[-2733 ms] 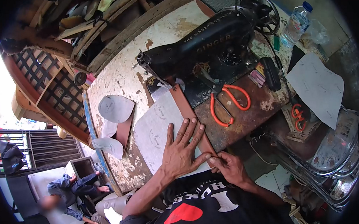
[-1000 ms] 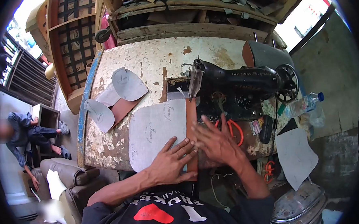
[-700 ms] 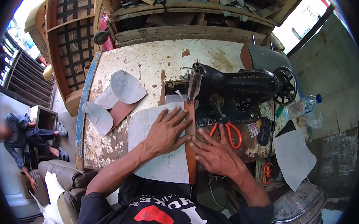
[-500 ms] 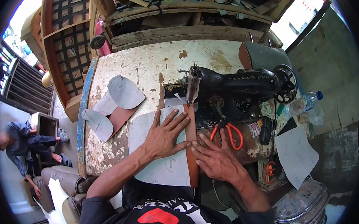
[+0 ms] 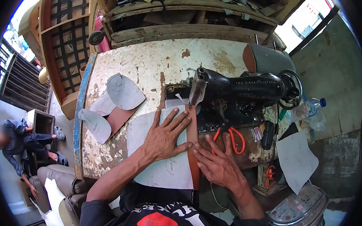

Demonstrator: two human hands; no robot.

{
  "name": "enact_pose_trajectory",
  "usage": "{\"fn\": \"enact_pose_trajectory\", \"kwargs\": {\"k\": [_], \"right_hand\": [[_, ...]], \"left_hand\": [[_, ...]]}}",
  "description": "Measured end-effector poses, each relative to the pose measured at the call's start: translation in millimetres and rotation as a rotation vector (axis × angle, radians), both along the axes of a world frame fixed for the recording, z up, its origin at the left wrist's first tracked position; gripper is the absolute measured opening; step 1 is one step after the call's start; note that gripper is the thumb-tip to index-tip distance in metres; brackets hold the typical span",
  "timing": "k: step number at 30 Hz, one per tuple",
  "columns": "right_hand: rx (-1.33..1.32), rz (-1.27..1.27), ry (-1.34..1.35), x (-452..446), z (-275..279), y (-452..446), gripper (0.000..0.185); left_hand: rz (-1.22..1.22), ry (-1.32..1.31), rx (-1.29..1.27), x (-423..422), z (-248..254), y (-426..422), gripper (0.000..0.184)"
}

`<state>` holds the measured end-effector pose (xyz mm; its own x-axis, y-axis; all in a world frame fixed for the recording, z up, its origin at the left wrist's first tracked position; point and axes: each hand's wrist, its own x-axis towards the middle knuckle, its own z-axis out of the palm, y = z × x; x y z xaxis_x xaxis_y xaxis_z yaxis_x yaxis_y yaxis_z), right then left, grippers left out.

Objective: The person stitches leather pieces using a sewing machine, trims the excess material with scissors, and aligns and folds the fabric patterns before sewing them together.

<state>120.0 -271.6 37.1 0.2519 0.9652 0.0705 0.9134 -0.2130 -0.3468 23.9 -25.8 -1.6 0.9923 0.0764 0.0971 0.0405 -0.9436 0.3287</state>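
My left hand (image 5: 165, 134) lies flat with spread fingers on a pale grey piece of material (image 5: 161, 169) with handwriting on it. Along its right side runs a brown leather-like strip (image 5: 193, 134), whose far end sits under the needle area of a black Singer sewing machine (image 5: 248, 88). My right hand (image 5: 219, 162) rests at the strip's right edge, fingers stretched out, its fingertips close to my left thumb. Just beyond the right fingers, orange-handled scissors (image 5: 239, 141) lie on the machine's base. Whether the needle is down in the material is hidden.
Cut pieces (image 5: 111, 109), grey and brown, lie on the worn table's left. A water bottle (image 5: 308, 109), a black case (image 5: 268, 135) and another grey piece (image 5: 297, 158) are at the right. Wooden shelving (image 5: 185, 35) stands behind. A seated person (image 5: 24, 139) is at far left.
The view has shifted slightly. My right hand's fingers have moved a little, and the material under my left hand looks nearly unmoved.
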Motion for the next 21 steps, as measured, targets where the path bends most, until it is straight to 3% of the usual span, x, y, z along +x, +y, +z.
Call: {"fn": "enact_pose_trajectory", "kwargs": {"k": [21], "right_hand": [[-0.006,-0.032,-0.065,9,-3,9,0.037]], "left_hand": [[-0.002,0.043,0.004,18,-1,14,0.087]]}}
